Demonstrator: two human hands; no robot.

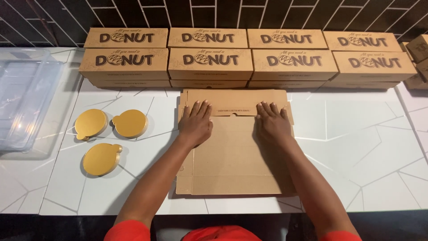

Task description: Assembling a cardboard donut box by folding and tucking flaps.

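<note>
Brown cardboard lies flat under both my palms: an unfolded box blank (232,154), spread on the white table (370,134) straight in front of me, its far flap folded toward the row of finished boxes. My left hand (195,125) presses down on the left part of the blank, just below the fold line, fingers spread and pointing away from me. My right hand (272,124) does the same on the right part, level with the left. Neither grip is closed on anything; both hands are wide open and flat, resting on the cardboard rather than holding it.

At the far edge of the table, against the dark tiled wall (214,13), assembled brown donut boxes (209,56) stand stacked in two layers, four stacks side by side, with a few more boxes (419,58) at the far right edge of the view. The blank's far edge lies just near the front of that row.

To the left of the blank, well apart from my left hand, three round gold cake boards (91,123) with small tabs lie on the table, two side by side and one nearer to me. Further left sits a clear plastic tub (22,98). My red sleeves show at the near edge.
</note>
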